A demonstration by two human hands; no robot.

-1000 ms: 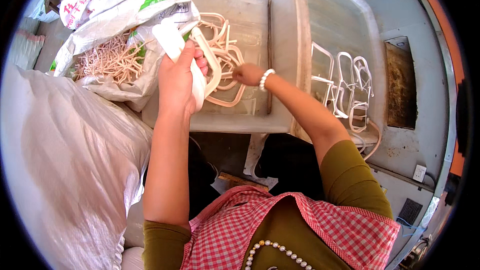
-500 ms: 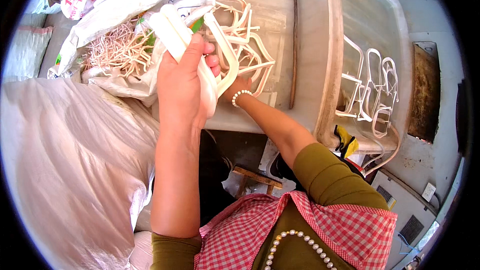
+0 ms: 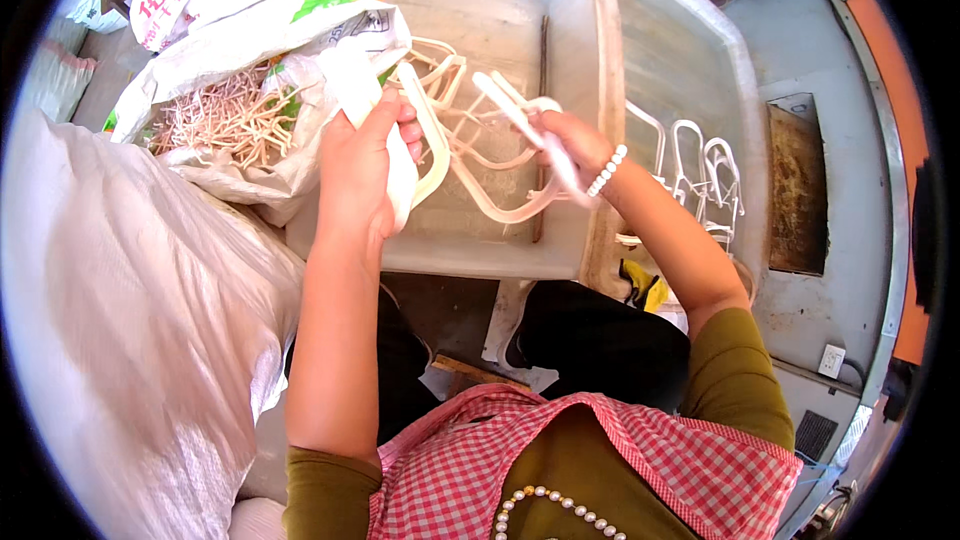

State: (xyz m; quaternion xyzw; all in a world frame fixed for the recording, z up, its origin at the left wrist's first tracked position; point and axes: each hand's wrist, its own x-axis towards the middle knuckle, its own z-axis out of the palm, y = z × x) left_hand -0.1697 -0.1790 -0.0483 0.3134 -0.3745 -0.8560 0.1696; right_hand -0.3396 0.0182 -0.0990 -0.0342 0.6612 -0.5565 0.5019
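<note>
My left hand (image 3: 362, 165) is closed around a stack of white plastic frames (image 3: 348, 75), held upright over the near left of a pale tub (image 3: 460, 265). One rounded loop juts out to the right of the stack. My right hand (image 3: 575, 145), with a beaded bracelet at the wrist, grips another white plastic frame (image 3: 508, 105) above the middle of the tub. That piece is partly blurred by motion. Behind it, more off-white frames (image 3: 438, 60) lie tangled in the tub, partly hidden.
An open woven sack (image 3: 240, 35) at the left holds many thin pinkish sticks (image 3: 230, 120). A large pale sack (image 3: 140, 320) bulges beside my left arm. A divider (image 3: 607, 50) separates the tub from a second compartment with white frames (image 3: 690, 155). Yellow-black cloth (image 3: 645, 285) hangs at the edge.
My right hand has risen from the pile and moved right, with a white plastic frame now in it. My left hand still holds its stack. The view has shifted to the right.
</note>
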